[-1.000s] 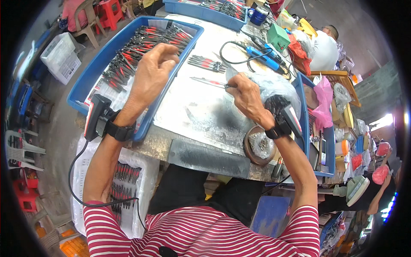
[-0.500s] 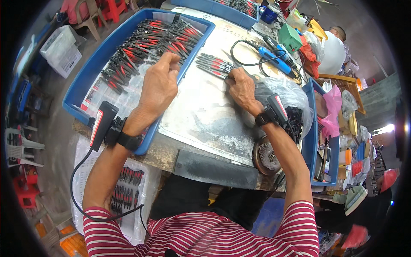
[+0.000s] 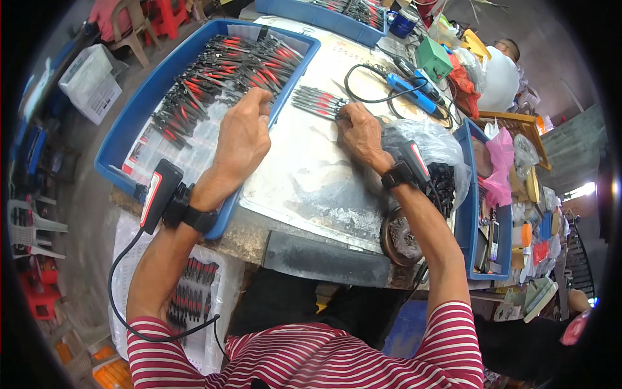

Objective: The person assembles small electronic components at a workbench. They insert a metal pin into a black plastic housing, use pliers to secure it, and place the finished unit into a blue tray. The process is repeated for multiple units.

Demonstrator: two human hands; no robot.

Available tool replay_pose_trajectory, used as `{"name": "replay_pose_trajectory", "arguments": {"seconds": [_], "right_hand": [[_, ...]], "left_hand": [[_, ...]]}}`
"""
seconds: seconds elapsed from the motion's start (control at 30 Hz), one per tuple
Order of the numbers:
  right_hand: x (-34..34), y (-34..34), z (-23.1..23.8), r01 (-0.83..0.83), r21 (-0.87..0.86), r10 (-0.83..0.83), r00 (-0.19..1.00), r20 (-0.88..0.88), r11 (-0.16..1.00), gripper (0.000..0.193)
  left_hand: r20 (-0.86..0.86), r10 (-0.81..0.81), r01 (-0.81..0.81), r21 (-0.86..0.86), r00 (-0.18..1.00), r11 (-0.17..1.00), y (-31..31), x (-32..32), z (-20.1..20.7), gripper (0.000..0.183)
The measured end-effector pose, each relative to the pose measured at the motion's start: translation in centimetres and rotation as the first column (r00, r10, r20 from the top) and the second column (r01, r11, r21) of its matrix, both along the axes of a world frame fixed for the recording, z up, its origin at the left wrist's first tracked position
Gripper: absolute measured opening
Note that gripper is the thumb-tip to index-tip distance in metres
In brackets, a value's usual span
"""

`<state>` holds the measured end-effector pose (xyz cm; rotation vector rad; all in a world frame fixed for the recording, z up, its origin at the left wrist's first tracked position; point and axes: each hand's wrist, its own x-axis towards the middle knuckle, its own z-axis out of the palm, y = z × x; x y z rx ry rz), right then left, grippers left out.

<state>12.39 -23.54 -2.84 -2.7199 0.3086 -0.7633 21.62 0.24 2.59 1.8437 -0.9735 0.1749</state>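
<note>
My left hand (image 3: 243, 139) lies over the near rim of a blue tray (image 3: 126, 152), its bent fingertips down among the red- and black-handled pliers (image 3: 227, 71) heaped inside. What the fingers hold is hidden. My right hand (image 3: 363, 133) rests on the grey metal worktop (image 3: 311, 188), fingers pinched on the near end of a short row of pliers (image 3: 314, 102) laid side by side. Both wrists wear a black strapped device, and a cable runs from the left one.
A blue corded power tool (image 3: 414, 97) and a green box (image 3: 433, 59) lie beyond the row. A clear bag of black parts (image 3: 437, 155) sits by my right wrist. Another blue tray (image 3: 468, 214) stands right. A bag of pliers (image 3: 194, 292) lies below left. Another person (image 3: 505, 65) sits far right.
Both hands have reached farther from my body: the left one up to the tray's rim and pliers, the right one to the row of pliers on the worktop.
</note>
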Motion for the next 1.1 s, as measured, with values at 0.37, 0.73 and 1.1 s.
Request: {"name": "replay_pose_trajectory", "arguments": {"seconds": [0.37,0.73,1.1], "right_hand": [[0.3,0.4,0.2,0.021,-0.011,-0.021,1.000,-0.013,1.000,0.013],[0.3,0.5,0.2,0.014,-0.004,-0.014,1.000,-0.006,1.000,0.014],[-0.7,0.5,0.7,0.067,-0.008,-0.068,0.998,-0.015,0.998,0.022]], "left_hand": [[0.033,-0.003,0.003,0.022,0.999,1.000,0.0,-0.2,0.5,0.028],[0.019,-0.022,0.022,0.021,1.000,1.000,0.1,0.0,0.5,0.025],[0.023,-0.008,0.007,0.055,1.000,0.998,0.2,0.4,0.2,0.022]]}}
